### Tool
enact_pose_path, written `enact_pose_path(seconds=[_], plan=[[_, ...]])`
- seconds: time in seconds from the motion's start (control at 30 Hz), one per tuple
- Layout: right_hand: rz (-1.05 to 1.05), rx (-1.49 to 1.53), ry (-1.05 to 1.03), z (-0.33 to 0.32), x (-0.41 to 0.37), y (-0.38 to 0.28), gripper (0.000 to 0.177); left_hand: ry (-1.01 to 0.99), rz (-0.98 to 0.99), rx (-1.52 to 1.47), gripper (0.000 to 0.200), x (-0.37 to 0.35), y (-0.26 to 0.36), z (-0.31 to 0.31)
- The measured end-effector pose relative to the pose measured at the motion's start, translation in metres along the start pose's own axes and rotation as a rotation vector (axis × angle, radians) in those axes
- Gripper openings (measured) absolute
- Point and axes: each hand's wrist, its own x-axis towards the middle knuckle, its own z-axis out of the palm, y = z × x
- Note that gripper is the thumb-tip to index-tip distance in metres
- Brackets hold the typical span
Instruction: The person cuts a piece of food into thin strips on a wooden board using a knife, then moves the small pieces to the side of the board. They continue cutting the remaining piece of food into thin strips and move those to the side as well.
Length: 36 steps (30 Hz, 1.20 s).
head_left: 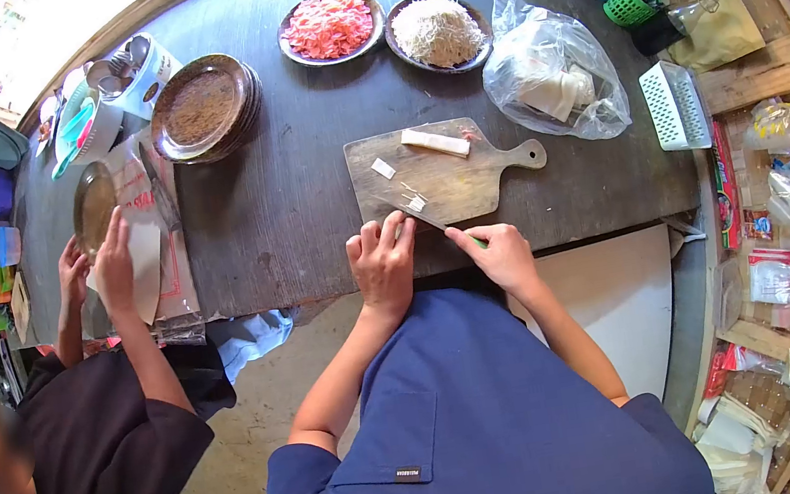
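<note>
My right hand (500, 256) grips a knife (432, 221) by its green handle, its blade angled across the near edge of a wooden cutting board (468, 191). Beside the blade, my left hand (384, 263) rests at the board's near left edge with its fingers curled; whatever lies under the fingertips is hidden. Thin white strips (415, 200) lie just beyond the blade. Farther up the board are a small flat white piece (383, 168) and a longer white block (435, 142).
A plate of pink shreds (331, 27), a plate of white shreds (437, 33) and a clear plastic bag (554, 73) stand behind the board. Left are stacked brown plates (203, 108) and a co-worker's hands (102, 258) holding a plate (94, 206). A white basket (674, 106) stands right.
</note>
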Motion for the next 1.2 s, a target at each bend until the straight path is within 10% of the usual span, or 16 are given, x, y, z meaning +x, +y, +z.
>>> enact_pose_path(seconds=[1.2], plan=[[0.042, -0.008, -0.03, -0.011, -0.005, 0.0, 0.051, 0.01, -0.002, -0.039, 0.02, -0.002, -0.002, 0.003]])
